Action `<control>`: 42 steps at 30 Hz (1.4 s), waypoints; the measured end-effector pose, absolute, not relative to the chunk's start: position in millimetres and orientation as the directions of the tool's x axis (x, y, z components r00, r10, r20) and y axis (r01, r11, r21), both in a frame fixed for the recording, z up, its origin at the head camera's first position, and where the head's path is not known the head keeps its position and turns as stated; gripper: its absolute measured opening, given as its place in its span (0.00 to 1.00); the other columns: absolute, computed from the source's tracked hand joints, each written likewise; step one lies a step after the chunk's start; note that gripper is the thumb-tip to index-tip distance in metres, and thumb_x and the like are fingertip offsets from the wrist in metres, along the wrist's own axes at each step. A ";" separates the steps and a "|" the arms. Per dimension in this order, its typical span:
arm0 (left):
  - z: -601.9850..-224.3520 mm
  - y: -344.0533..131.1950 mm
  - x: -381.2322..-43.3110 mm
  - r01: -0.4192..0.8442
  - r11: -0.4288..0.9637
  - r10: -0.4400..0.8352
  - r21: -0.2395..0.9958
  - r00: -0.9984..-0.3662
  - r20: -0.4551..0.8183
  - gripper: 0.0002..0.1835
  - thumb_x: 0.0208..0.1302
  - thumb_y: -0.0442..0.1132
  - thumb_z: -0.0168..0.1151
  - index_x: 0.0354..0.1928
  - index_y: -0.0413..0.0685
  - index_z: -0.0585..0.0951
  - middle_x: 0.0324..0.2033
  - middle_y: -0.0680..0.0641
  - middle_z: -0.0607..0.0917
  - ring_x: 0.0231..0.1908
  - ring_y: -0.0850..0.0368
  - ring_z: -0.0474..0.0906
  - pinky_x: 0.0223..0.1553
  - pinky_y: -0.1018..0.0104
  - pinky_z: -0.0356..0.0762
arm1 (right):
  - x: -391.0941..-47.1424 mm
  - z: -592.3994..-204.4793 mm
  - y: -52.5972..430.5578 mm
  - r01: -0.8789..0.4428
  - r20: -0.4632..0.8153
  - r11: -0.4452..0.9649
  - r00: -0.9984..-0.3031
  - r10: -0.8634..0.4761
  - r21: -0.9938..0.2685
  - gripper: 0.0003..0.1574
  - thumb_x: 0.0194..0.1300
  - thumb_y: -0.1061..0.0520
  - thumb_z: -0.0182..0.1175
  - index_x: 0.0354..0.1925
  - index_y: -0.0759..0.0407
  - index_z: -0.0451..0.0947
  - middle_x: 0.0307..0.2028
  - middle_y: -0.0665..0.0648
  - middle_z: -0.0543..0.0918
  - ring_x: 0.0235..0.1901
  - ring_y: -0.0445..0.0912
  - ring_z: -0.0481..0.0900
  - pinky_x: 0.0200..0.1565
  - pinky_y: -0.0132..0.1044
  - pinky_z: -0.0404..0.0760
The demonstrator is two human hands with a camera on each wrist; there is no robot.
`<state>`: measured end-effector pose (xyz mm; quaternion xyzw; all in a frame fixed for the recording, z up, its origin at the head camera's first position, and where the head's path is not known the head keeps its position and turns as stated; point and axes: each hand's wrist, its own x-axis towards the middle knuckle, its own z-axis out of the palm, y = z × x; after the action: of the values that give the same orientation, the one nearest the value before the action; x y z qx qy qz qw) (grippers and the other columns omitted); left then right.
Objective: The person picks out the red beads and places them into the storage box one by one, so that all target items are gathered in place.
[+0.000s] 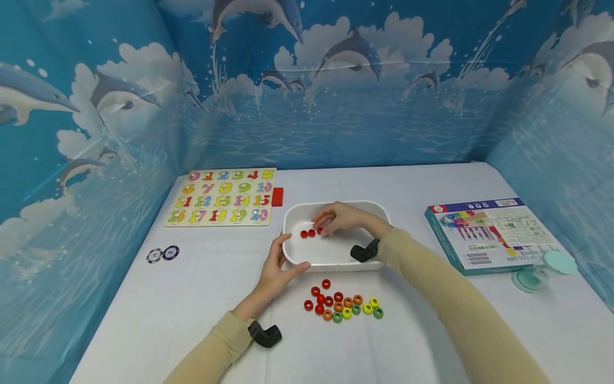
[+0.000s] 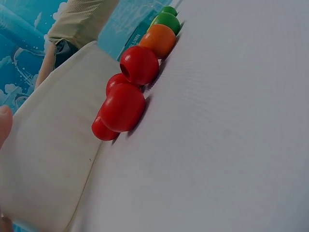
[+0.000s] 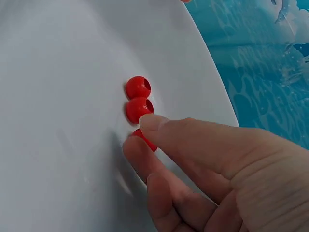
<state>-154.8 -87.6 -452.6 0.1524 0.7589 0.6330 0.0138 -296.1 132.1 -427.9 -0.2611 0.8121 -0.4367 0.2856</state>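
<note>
**Right hand (image 1: 342,217) pinches a small round red bead (image 3: 147,141) inside a white plastic tray (image 1: 336,266)**

The pinched bead sits between the right thumb and index finger, low against the tray's far side. Two more red beads (image 3: 139,99) rest just beside it on the tray floor, touching each other in a short row.

The left hand (image 1: 273,274) is spread around the tray's near left corner, fingers at the left rim and thumb lying along the near side; it touches the tray. Both arms wear tan sleeves (image 1: 431,288), with a black curved device (image 1: 265,335) at the left wrist and another (image 1: 364,250) at the right.

On the white-covered tabletop (image 1: 192,330), just in front of the tray, lies a loose cluster of holed round beads (image 1: 338,306): red toward the left, orange in the middle, yellow and green mostly toward the right.

Beyond the left hand is a pale board of coloured numerals (image 1: 221,197), with a red block (image 1: 277,197) at its right edge. Nearer lie two round chips (image 1: 170,253), side by side. Well to the right is a printed white-and-teal box (image 1: 499,234); a small clear container with mint-green parts (image 1: 527,280) and a mint-green disc (image 1: 560,262) are at its near right corner. A blue dolphin-print curtain (image 1: 307,133) hangs behind.
</note>
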 end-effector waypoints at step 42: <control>-459.4 -86.6 -156.5 0.222 0.126 0.226 0.967 -0.956 0.190 0.42 0.49 0.39 0.68 0.63 0.43 0.56 0.67 0.42 0.49 0.64 0.46 0.51 0.60 0.54 0.56 | -135.5 -458.6 170.6 -0.490 0.201 0.252 -0.696 -0.689 -0.834 0.13 0.57 0.60 0.60 0.43 0.59 0.77 0.41 0.54 0.81 0.38 0.45 0.77 0.39 0.38 0.78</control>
<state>-156.5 -86.6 -459.4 0.1492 0.7503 0.6441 0.0013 -135.5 170.6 -458.6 -0.3760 0.7843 -0.4825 0.1031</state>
